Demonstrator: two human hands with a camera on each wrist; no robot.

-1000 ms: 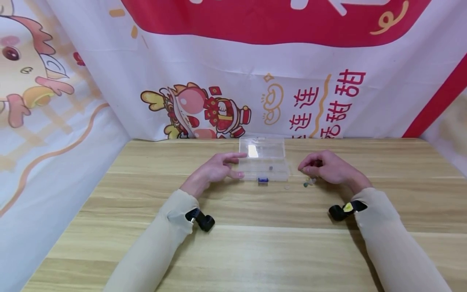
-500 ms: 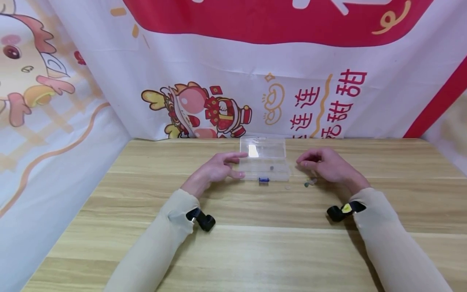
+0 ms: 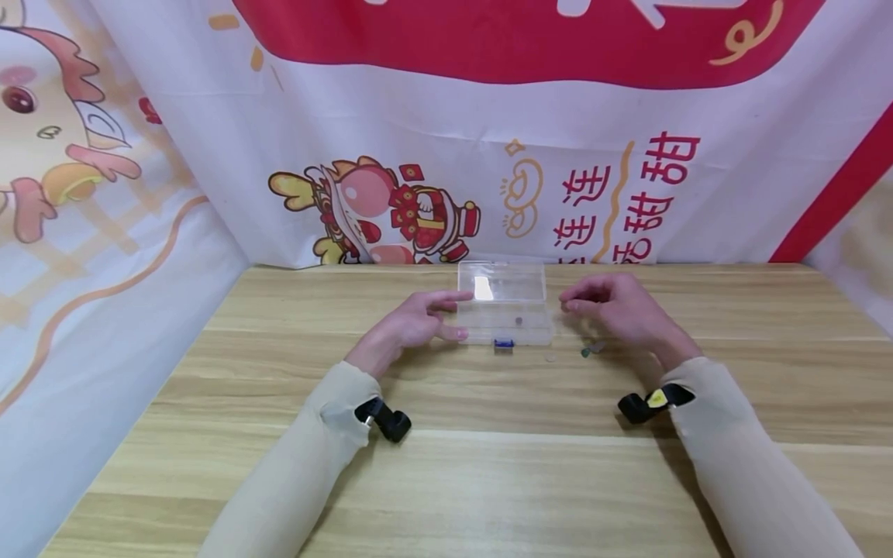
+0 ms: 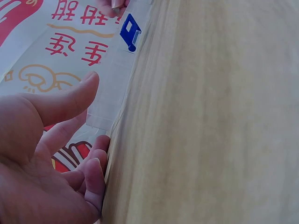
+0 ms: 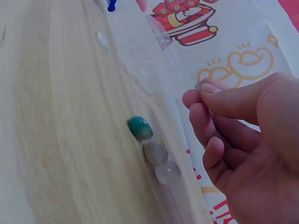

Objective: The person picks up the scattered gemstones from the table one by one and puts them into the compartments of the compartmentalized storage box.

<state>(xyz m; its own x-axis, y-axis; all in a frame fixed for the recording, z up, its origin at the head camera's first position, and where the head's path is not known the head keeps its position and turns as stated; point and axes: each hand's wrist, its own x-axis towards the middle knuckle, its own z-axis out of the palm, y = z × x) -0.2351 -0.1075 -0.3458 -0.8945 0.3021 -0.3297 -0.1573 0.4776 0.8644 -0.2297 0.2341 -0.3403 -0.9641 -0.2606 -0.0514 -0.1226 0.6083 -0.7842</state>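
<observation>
A clear plastic box [image 3: 533, 338] with its lid [image 3: 516, 280] swung back lies on the table, its blue latch [image 3: 503, 344] facing me. One small dark stone [image 3: 518, 320] is inside. My left hand [image 3: 416, 319] rests at the box's left end, thumb by the front corner and fingers extended toward the hinge. Thumb and index finger of my right hand [image 3: 617, 310] pinch a small greyish stone [image 5: 201, 86] just right of the box. Below that hand lie a green polished stone [image 5: 140, 127] and two pale, see-through stones [image 5: 167, 172].
A whitish flat oval piece [image 5: 103, 42] lies in front of the box, near its right corner. The wooden table [image 3: 446, 488] ends at a printed cloth backdrop [image 3: 446, 116]. Each wrist carries a black camera [image 3: 392, 425].
My right hand has lifted away from the loose stones and moved left and farther back toward the box, still pinching the small stone. My left hand has stayed put.
</observation>
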